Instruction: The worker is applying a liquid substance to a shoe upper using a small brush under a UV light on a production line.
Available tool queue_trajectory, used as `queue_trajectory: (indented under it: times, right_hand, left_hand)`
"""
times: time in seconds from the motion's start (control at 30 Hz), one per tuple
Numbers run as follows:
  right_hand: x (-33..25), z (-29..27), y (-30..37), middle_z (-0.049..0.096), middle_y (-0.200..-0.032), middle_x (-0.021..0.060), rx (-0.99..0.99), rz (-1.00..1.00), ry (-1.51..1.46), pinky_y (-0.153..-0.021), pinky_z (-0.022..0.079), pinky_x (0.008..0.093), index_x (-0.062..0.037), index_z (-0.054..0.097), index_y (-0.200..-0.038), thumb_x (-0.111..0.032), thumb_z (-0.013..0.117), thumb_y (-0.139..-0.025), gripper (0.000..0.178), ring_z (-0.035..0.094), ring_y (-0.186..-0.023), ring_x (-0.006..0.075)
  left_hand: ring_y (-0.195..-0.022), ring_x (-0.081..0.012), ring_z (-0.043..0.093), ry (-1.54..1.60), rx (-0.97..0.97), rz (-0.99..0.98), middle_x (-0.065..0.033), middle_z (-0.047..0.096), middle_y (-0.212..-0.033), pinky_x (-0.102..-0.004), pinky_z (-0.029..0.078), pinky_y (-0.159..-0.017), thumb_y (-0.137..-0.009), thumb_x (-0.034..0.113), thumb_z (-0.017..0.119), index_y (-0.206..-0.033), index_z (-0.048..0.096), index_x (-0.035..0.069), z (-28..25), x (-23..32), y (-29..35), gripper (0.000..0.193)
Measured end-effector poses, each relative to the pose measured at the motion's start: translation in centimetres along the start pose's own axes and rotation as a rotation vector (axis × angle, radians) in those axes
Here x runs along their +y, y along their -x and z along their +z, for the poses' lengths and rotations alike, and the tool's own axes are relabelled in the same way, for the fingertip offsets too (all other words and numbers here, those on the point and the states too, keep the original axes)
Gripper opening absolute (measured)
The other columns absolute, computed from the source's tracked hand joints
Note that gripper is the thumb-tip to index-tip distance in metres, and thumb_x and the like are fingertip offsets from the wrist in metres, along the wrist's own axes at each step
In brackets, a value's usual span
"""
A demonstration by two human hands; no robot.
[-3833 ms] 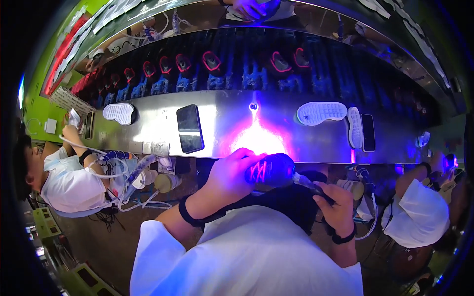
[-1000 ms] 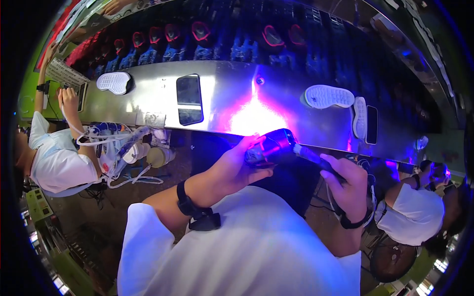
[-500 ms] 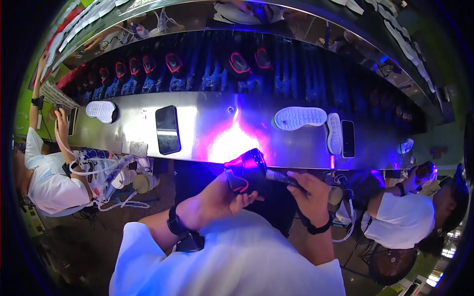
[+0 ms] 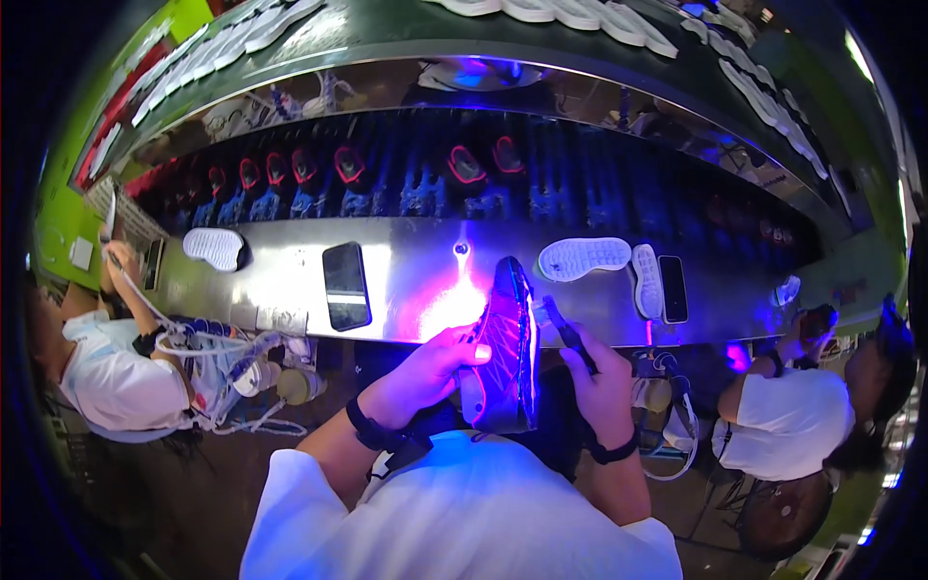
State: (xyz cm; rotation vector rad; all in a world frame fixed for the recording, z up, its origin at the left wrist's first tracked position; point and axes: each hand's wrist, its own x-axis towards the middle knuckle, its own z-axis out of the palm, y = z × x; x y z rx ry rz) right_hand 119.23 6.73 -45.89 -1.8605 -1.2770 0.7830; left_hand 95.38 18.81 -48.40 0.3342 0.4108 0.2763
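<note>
A dark shoe upper (image 4: 505, 358) with red lacing lines stands on end before my chest, its toe pointing up. My left hand (image 4: 423, 375) is closed on its left side, thumb lying across the surface. A bright strip runs along the upper's right edge. In my right hand (image 4: 601, 385) I grip a brush (image 4: 568, 332) by its dark handle. The brush's tip is close to the upper's right edge; whether it touches I cannot tell.
A metal table (image 4: 290, 280) bears a phone (image 4: 346, 286), white soles (image 4: 584, 258) and another phone (image 4: 673, 289). Behind it, a dark rack (image 4: 396, 193) carries several red-rimmed shoe uppers. Co-workers sit left (image 4: 126, 367) and right (image 4: 788, 416). Soles line the upper shelf (image 4: 387, 43).
The shoe upper has swung from lying tilted to upright, toe up. My right hand has turned the brush so its tip points up and left. The view has tilted upward.
</note>
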Motion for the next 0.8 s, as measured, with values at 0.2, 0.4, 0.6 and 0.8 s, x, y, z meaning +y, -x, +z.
queue_trajectory:
  times: [0.2,0.4,0.6,0.8]
  right_hand:
    - [0.9,2.2,2.9,0.075,-0.098,0.0165,-0.148,-0.056,-0.172,-0.087,0.055,0.0331,-0.0023,0.07,-0.13,-0.005,0.078,-0.088,0.043,0.073,-0.092,0.0224]
    - [4.7,0.8,2.8,0.073,-0.109,0.0091,-0.213,0.078,-0.362,-0.094,0.054,0.0317,0.0,0.062,-0.14,0.002,0.068,-0.093,0.047,0.07,-0.101,0.0172]
    - [9.1,-0.9,2.5,0.068,-0.098,0.0057,-0.067,0.324,-0.46,-0.062,0.047,0.022,-0.0005,0.05,-0.151,0.005,0.061,-0.096,0.057,0.056,-0.07,0.0061]
    - [10.3,-1.3,1.5,0.068,-0.099,0.0071,0.016,0.291,-0.382,-0.065,0.053,0.0237,-0.0043,0.05,-0.153,0.001,0.059,-0.097,0.057,0.062,-0.074,0.0095]
  left_hand:
    - [-0.123,-0.0178,0.062,-0.741,0.194,0.379,-0.0085,0.066,-0.131,-0.0368,0.047,-0.109,-0.085,0.01,0.082,-0.147,0.052,-0.001,-0.8,4.5,-0.1,0.069]
    - [-0.112,-0.0185,0.069,-1.082,0.572,0.262,-0.0116,0.073,-0.119,-0.0337,0.054,-0.098,-0.091,0.021,0.079,-0.141,0.057,-0.008,-9.3,13.0,-5.3,0.062]
    - [-0.104,-0.0425,0.072,-1.98,1.091,0.122,-0.0259,0.074,-0.11,-0.0478,0.058,-0.092,-0.086,0.048,0.073,-0.113,0.072,-0.002,-15.1,24.5,-14.3,0.057]
    - [-0.152,-0.0245,0.039,-2.094,1.142,0.125,-0.0171,0.033,-0.168,-0.0335,0.034,-0.121,-0.089,0.066,0.064,-0.157,0.044,0.02,-26.8,29.7,-19.8,0.084]
